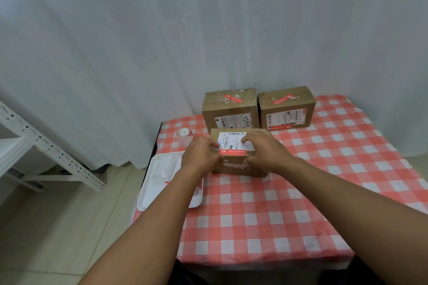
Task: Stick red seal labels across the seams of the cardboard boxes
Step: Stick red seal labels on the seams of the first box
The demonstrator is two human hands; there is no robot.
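Between both hands' fingers [214,146], near box [234,168]

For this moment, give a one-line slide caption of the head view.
Both hands hold the front box bearing a red seal label.

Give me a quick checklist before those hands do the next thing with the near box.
1. Near box steadied: ok, left hand and right hand both hold its top edges.
2. Red label on it: ok, it lies along the front edge of the top.
3. Label pressed flat over the seam: cannot tell, hands hide both ends.
4. Two far boxes, left and right, sealed: ok, each shows a red label on top.
5. Label roll within reach: ok, it stands left of the near box.
6. Tray clear of the work: ok, beside the left forearm.
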